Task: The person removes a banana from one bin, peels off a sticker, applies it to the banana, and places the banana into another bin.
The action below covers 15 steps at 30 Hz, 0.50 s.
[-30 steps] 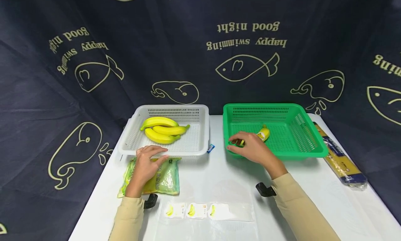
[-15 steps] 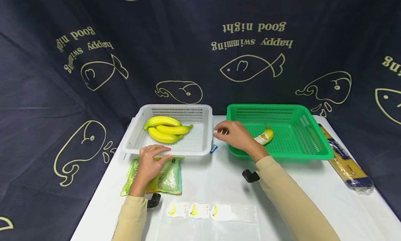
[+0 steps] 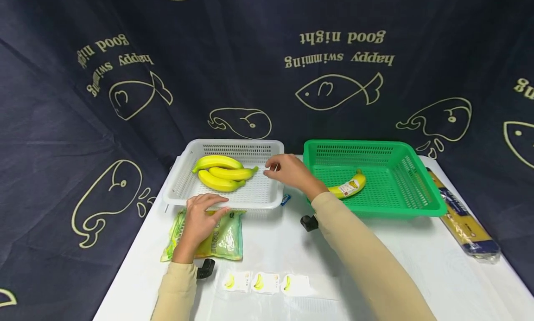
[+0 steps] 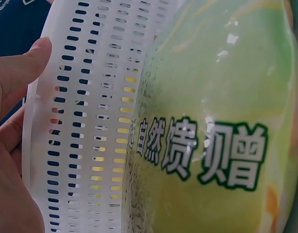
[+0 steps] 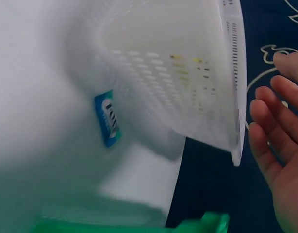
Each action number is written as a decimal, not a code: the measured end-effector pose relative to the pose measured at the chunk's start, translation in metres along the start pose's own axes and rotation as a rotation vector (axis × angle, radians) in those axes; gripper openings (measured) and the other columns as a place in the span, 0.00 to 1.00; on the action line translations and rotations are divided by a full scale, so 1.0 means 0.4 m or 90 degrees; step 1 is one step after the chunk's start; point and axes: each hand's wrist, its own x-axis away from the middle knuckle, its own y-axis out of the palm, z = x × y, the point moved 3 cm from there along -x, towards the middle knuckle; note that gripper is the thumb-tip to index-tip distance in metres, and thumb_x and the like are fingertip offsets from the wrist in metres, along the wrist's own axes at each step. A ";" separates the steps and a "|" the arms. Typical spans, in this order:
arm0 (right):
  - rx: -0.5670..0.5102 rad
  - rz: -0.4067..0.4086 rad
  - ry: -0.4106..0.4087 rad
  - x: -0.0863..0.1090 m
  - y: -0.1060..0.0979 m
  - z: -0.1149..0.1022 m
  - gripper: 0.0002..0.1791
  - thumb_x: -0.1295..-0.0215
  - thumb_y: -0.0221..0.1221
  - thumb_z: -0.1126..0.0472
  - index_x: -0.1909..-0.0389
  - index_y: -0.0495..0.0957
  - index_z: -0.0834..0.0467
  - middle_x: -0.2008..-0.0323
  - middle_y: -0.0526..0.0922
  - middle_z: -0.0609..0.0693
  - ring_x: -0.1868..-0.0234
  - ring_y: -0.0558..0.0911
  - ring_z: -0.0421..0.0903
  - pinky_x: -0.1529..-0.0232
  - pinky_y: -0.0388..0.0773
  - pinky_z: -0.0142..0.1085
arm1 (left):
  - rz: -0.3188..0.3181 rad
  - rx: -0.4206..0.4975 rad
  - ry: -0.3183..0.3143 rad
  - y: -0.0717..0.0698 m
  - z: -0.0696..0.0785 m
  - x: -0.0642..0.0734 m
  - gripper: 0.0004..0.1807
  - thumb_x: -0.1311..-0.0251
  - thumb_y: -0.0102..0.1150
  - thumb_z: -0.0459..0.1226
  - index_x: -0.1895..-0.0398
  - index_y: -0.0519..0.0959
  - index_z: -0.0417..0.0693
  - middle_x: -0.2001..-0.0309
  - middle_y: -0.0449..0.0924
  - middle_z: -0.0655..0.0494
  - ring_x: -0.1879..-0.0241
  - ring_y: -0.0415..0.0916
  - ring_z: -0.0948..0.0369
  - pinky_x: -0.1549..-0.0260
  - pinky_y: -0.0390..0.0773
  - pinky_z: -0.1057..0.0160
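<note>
A white basket (image 3: 267,203) holds three bananas (image 3: 221,172) on its left side. My left hand (image 3: 200,223) is at its front rim; in the left wrist view the thumb (image 4: 40,53) lies at the outer face, and skin tones show through the wall's slots. My right hand (image 3: 288,171) hovers over the basket's right end, fingers loosely bent and nothing in them; the right wrist view shows the palm beside the rim. In the green basket (image 3: 417,212) lies one banana (image 3: 352,187) with a white sticker, partly covered by the right forearm.
Under the left hand lies a green-yellow plastic bag (image 3: 227,240), against the white basket's front. A small blue packet (image 3: 285,199) sits between the baskets. Several banana stickers (image 3: 265,282) are on a clear sheet at the front. A yellow-blue package (image 3: 463,219) borders the right edge.
My right hand has moved left, from over the green basket to the white basket's right end, uncovering the stickered banana. The left hand stays at the rim; the view has shifted slightly.
</note>
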 end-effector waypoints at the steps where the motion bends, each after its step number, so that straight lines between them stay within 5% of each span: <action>1: 0.007 -0.012 0.001 -0.008 0.005 -0.006 0.15 0.39 0.65 0.50 0.56 0.84 0.54 0.67 0.80 0.42 0.66 0.76 0.41 0.65 0.75 0.34 | 0.000 0.002 0.002 0.001 -0.001 0.000 0.14 0.52 0.74 0.43 0.60 0.86 0.56 0.59 0.82 0.63 0.54 0.75 0.58 0.47 0.56 0.50; 15: 0.126 -0.139 -0.044 -0.130 0.081 -0.127 0.19 0.42 0.67 0.49 0.52 0.84 0.53 0.65 0.81 0.41 0.64 0.77 0.39 0.61 0.74 0.33 | 0.015 0.003 0.021 -0.004 0.004 0.004 0.14 0.53 0.75 0.41 0.61 0.87 0.54 0.60 0.82 0.62 0.55 0.76 0.58 0.48 0.57 0.48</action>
